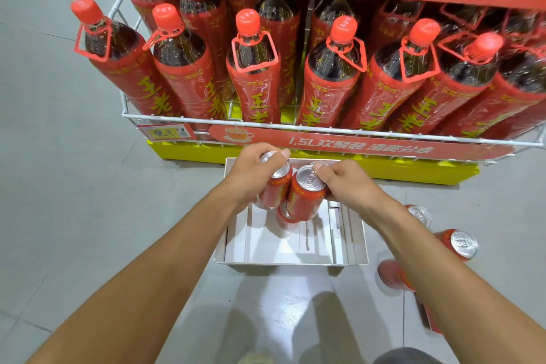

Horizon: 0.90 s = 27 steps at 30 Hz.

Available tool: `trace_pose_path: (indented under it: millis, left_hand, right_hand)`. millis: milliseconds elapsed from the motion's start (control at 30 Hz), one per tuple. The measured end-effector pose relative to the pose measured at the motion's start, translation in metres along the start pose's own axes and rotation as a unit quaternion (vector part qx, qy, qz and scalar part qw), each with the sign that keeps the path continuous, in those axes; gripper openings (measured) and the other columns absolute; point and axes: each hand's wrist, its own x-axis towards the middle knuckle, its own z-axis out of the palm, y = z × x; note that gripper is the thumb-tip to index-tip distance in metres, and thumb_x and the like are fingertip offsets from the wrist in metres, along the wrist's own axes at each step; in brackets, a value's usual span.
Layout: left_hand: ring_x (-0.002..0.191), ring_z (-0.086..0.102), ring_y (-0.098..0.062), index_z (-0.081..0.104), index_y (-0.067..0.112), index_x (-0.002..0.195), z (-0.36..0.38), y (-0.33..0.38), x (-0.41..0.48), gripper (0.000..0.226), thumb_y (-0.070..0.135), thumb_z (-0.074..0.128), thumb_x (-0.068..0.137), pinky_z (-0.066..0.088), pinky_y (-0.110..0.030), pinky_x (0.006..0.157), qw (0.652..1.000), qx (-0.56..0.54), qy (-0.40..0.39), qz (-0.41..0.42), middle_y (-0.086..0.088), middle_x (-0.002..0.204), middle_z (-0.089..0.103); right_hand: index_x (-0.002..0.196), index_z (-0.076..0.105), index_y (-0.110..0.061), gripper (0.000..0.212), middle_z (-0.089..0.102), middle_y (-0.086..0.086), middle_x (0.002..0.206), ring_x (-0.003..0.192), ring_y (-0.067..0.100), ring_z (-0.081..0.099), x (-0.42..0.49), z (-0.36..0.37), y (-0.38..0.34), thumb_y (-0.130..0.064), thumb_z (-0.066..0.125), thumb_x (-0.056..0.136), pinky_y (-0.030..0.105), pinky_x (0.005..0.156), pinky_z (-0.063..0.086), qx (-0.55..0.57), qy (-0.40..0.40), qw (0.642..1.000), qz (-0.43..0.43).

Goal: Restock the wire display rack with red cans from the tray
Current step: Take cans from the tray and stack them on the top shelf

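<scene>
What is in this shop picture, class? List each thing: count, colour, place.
wire rack: one, white, on a yellow base
bottles: many, red, in the rack
banners: two, red, rack front and above
tray: one, white, on the floor before the rack
held cans: at least two, red, over the tray
loose can: one, red, below the held cans
floor cans: at least two, red, right of the tray
left hand: one, gripping a can
right hand: one, gripping a can
</scene>
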Motion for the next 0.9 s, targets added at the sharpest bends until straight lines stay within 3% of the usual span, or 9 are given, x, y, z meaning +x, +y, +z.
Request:
trace_pose_path:
  millis: [67, 167, 267, 433, 533, 600, 700, 833, 900]
  left_hand:
    - [0.081, 0.065, -0.017, 0.073, 0.015, 0.089, 0.004, -0.005, 0.005, 0.019, 0.032, 0.069, 0.097, 0.051, -0.033, 0.071, 1.0, 0.001, 0.021, 0.017, 0.001, 0.086, 0.07]
    - [0.083, 0.065, -0.004, 0.073, 0.017, 0.09, 0.007, -0.017, 0.006, 0.011, 0.024, 0.07, 0.097, 0.05, -0.019, 0.078, 0.996, 0.012, 0.054, 0.066, 0.009, 0.088, 0.071]
    - [0.081, 0.064, 0.003, 0.075, 0.011, 0.096, 0.007, -0.022, 0.009, 0.015, 0.025, 0.069, 0.097, 0.049, -0.012, 0.076, 0.994, 0.017, 0.062, 0.09, 0.01, 0.088, 0.072]
    - [0.093, 0.066, -0.008, 0.074, 0.009, 0.101, 0.013, -0.022, 0.016, 0.016, 0.023, 0.067, 0.099, 0.051, -0.02, 0.085, 0.991, 0.025, 0.055, 0.123, 0.005, 0.095, 0.073]
    - [0.099, 0.067, -0.01, 0.073, 0.01, 0.103, 0.015, -0.024, 0.016, 0.015, 0.02, 0.063, 0.101, 0.051, -0.025, 0.091, 0.987, 0.029, 0.054, 0.147, 0.002, 0.101, 0.074]
    - [0.092, 0.066, -0.007, 0.072, 0.011, 0.101, 0.016, -0.025, 0.014, 0.015, 0.023, 0.062, 0.102, 0.052, -0.024, 0.085, 0.989, 0.027, 0.055, 0.136, 0.002, 0.096, 0.074]
    - [0.087, 0.066, -0.006, 0.07, 0.017, 0.099, 0.02, -0.026, 0.012, 0.019, 0.034, 0.062, 0.101, 0.054, -0.023, 0.078, 0.991, 0.032, 0.067, 0.11, 0.005, 0.09, 0.072]
    - [0.073, 0.062, -0.004, 0.069, 0.012, 0.094, 0.019, -0.018, 0.009, 0.022, 0.031, 0.062, 0.101, 0.05, -0.017, 0.067, 0.991, 0.046, 0.088, 0.091, 0.004, 0.081, 0.069]
    - [0.065, 0.061, -0.006, 0.069, 0.007, 0.091, 0.012, -0.006, 0.002, 0.025, 0.029, 0.063, 0.101, 0.051, -0.022, 0.061, 0.993, 0.037, 0.086, 0.077, -0.008, 0.079, 0.069]
  right_hand:
    - [0.053, 0.046, -0.003, 0.069, 0.046, 0.002, 0.053, 0.057, 0.021, 0.043, -0.004, 0.01, 0.003, -0.055, 0.051, 0.098, 0.04, 0.062, 0.048, -0.048, 0.049, 0.997, -0.022]
    - [0.05, 0.038, -0.015, 0.064, 0.037, -0.004, 0.05, 0.058, 0.022, 0.037, -0.017, 0.023, 0.004, -0.042, 0.044, 0.108, 0.036, 0.062, 0.029, -0.107, 0.12, 0.985, -0.062]
    - [0.051, 0.042, -0.016, 0.064, 0.043, -0.003, 0.052, 0.061, 0.024, 0.043, -0.016, 0.028, 0.009, -0.045, 0.04, 0.108, 0.037, 0.062, 0.031, -0.108, 0.155, 0.98, -0.068]
    - [0.057, 0.052, -0.016, 0.063, 0.057, 0.001, 0.06, 0.071, 0.027, 0.056, -0.013, 0.029, 0.013, -0.052, 0.038, 0.107, 0.038, 0.068, 0.042, -0.063, 0.159, 0.984, -0.059]
    - [0.094, 0.07, -0.025, 0.057, 0.072, -0.007, 0.092, 0.093, 0.016, 0.065, -0.019, 0.031, 0.01, -0.075, 0.042, 0.094, 0.035, 0.081, 0.051, -0.021, 0.102, 0.994, -0.042]
    - [0.108, 0.068, -0.032, 0.064, 0.074, -0.014, 0.101, 0.096, 0.008, 0.068, -0.023, 0.028, 0.008, -0.086, 0.056, 0.075, 0.031, 0.083, 0.055, -0.022, 0.055, 0.997, -0.053]
    - [0.108, 0.062, -0.035, 0.057, 0.071, -0.018, 0.094, 0.089, -0.001, 0.065, -0.028, 0.027, 0.007, -0.069, 0.08, 0.066, 0.021, 0.071, 0.051, -0.073, 0.026, 0.994, -0.078]
    - [0.105, 0.062, -0.032, 0.058, 0.07, -0.016, 0.093, 0.088, 0.003, 0.065, -0.028, 0.025, 0.004, -0.072, 0.077, 0.065, 0.032, 0.075, 0.055, -0.104, 0.043, 0.99, -0.082]
    - [0.105, 0.067, -0.034, 0.059, 0.072, -0.017, 0.096, 0.09, 0.002, 0.066, -0.031, 0.015, -0.004, -0.075, 0.074, 0.063, 0.033, 0.079, 0.056, -0.105, 0.048, 0.989, -0.093]
